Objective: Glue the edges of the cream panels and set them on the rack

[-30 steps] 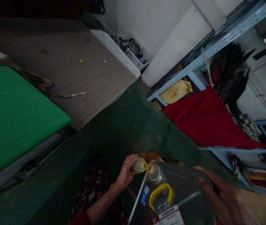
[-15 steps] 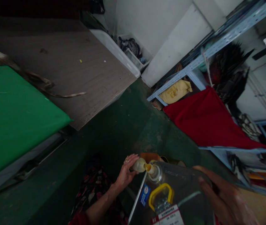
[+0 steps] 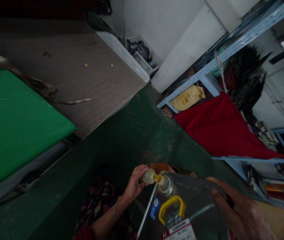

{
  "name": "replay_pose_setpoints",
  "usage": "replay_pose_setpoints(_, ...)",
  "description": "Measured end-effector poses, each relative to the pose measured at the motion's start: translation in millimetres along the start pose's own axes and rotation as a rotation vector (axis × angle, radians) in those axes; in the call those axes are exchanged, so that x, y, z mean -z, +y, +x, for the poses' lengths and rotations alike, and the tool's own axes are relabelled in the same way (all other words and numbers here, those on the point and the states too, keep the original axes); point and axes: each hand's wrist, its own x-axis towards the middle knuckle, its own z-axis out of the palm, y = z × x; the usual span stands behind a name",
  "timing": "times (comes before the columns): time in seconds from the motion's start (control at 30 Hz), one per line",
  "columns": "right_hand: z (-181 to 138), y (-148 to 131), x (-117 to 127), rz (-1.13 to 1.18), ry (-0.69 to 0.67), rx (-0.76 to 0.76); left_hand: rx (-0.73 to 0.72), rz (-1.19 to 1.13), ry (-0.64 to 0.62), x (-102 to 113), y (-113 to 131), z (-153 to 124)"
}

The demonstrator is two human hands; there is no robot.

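Your left hand [image 3: 133, 185] grips the small bottle [image 3: 149, 176] at the mouth of the big jug [image 3: 194, 203]. Your right hand [image 3: 234, 208] holds its side. The floor [image 3: 131, 133] lies bare toward 12 o'clock.

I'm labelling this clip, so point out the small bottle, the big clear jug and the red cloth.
small bottle [image 3: 149, 176], head view, on its pale rounded body.
clear jug [image 3: 199, 196], head view, on its transparent side wall.
red cloth [image 3: 219, 130], head view, on its middle.
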Motion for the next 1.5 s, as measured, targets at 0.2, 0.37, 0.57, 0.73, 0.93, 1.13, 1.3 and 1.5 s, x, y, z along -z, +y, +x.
replay_pose_setpoints(0.2, 1, 2, 0, -0.025, -0.008, 0.013, 0.000, 0.000, -0.009, -1, -3, -1)
replay_pose_setpoints(0.37, 1, 6, -1, -0.027, -0.013, 0.019, -0.022, 0.009, -0.009, -1, -5, -2)
replay_pose_setpoints(0.57, 2, 10, -1, -0.089, -0.008, 0.076, -0.022, 0.019, -0.012, -1, -5, -1)
replay_pose_setpoints(0.73, 4, 18, 2, -0.117, -0.029, 0.159, 0.002, 0.012, -0.024, 0, -3, -1)
replay_pose_setpoints(0.93, 1, 8, 0, -0.050, -0.003, 0.034, 0.008, 0.027, -0.015, 0, -2, -1)
replay_pose_setpoints(1.13, 2, 15, 1, -0.071, -0.002, 0.079, -0.024, 0.022, -0.011, -1, -5, -1)
replay_pose_setpoints(1.3, 9, 28, 8, -0.145, -0.109, 0.208, -0.021, 0.027, 0.004, -4, -8, -1)
replay_pose_setpoints(1.5, 8, 25, 1, -0.175, 0.017, 0.195, -0.008, 0.015, -0.007, -3, -6, -1)
